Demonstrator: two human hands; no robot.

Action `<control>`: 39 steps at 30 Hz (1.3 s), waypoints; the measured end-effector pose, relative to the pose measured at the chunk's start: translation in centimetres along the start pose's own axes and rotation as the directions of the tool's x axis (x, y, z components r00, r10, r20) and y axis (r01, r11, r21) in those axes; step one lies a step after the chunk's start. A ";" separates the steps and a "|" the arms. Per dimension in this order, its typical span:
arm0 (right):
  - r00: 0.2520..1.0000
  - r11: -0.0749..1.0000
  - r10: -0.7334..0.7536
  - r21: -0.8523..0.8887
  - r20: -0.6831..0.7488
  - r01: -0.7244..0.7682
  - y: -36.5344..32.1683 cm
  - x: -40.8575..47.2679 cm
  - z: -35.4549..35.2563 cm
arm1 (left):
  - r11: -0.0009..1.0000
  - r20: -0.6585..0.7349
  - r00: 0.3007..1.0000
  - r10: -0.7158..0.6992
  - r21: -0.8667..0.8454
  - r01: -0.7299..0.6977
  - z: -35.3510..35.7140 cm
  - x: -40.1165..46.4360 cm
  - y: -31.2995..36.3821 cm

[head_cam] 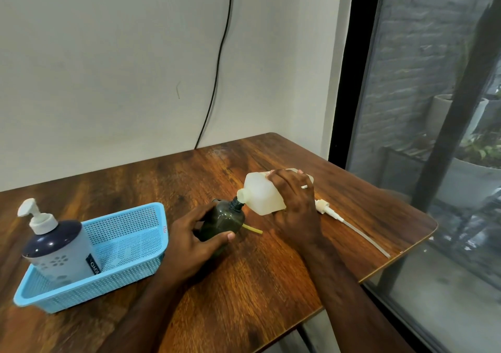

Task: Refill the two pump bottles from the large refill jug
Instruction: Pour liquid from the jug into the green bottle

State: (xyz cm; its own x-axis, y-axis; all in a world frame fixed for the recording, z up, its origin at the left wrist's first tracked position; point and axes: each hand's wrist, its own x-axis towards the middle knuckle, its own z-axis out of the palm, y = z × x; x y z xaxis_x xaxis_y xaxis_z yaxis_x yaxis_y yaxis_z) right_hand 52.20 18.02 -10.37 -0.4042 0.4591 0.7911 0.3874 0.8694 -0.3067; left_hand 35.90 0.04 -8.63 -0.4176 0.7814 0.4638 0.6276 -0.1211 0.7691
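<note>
- Head view, wooden table set against a pale wall, window on my right.
- My left hand wraps the dark green pump bottle: thumb curled across its front, fingers round the far side. Bottle stands on the table, pump off, neck open.
- My right hand grips the white refill jug from above, fingers curled over its top and back. Ring on one finger.
- Jug tipped over toward my left, spout down and touching the open neck of the green bottle. Whether liquid is flowing, I cannot tell.
- A short yellowish tube lies on the table just beside the green bottle's base.
- White pump head with long dip tube lies flat on the table, right of my right hand, tube running toward the table's edge.
- Blue mesh basket near the left, well apart from the jug.
- Second pump bottle, pale body, dark shoulder, white pump fitted, stands upright in the basket's near-left corner.
- Black cable hangs down the wall behind the table.
</note>
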 end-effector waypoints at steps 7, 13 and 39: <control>1.000 1.000 -0.012 0.007 -0.009 0.012 0.0 0.1 -0.1 | 1.000 -0.001 1.000 0.000 0.013 0.000 -0.1 0.1 0.1; 1.000 1.000 -0.005 -0.002 -0.020 0.005 -0.1 0.1 0.0 | 1.000 0.014 1.000 -0.005 0.021 0.005 -0.1 0.1 0.1; 1.000 0.999 0.007 -0.037 -0.015 -0.008 0.3 0.0 0.2 | 1.000 0.009 1.000 -0.026 0.002 0.026 0.1 0.0 -0.1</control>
State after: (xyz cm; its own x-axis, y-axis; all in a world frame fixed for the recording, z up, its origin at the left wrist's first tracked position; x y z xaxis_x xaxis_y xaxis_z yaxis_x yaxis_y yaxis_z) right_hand 52.14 18.35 -10.57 -0.3884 0.4627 0.7969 0.4210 0.8584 -0.2932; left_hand 35.87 0.13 -8.73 -0.4281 0.7896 0.4396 0.6180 -0.0991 0.7799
